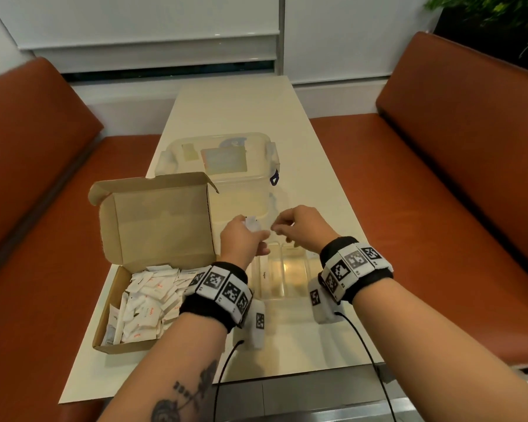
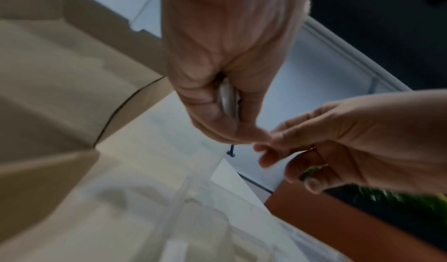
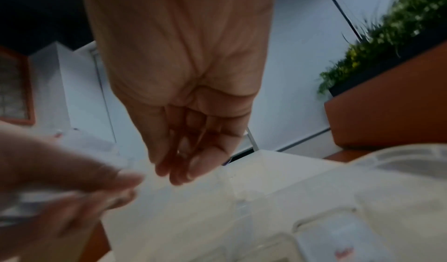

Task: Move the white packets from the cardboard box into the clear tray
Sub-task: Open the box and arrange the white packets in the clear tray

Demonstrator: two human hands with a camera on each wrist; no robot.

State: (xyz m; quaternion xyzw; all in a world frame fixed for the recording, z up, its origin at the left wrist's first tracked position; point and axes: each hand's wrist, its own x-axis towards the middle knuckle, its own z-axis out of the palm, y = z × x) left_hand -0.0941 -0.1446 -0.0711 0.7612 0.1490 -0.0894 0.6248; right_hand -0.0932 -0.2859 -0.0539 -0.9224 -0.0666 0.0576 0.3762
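An open cardboard box (image 1: 110, 303) at the table's left holds several white packets (image 1: 147, 303). To its right lies the clear tray (image 1: 288, 295), divided into compartments, with one packet (image 1: 265, 274) standing in the left slot. My left hand (image 1: 243, 239) hovers above the tray's far end and grips a small stack of white packets (image 1: 253, 223), seen edge-on in the left wrist view (image 2: 227, 98). My right hand (image 1: 293, 225) is level with it, fingers (image 3: 181, 163) loosely curled with nothing visible in them, their tips touching the left thumb (image 2: 251, 136).
A clear lidded container (image 1: 217, 156) stands behind the tray and the box's raised lid (image 1: 159, 217). Orange bench seats (image 1: 439, 208) flank the narrow cream table (image 1: 235, 108). Cables from the wrist cameras trail over the near edge.
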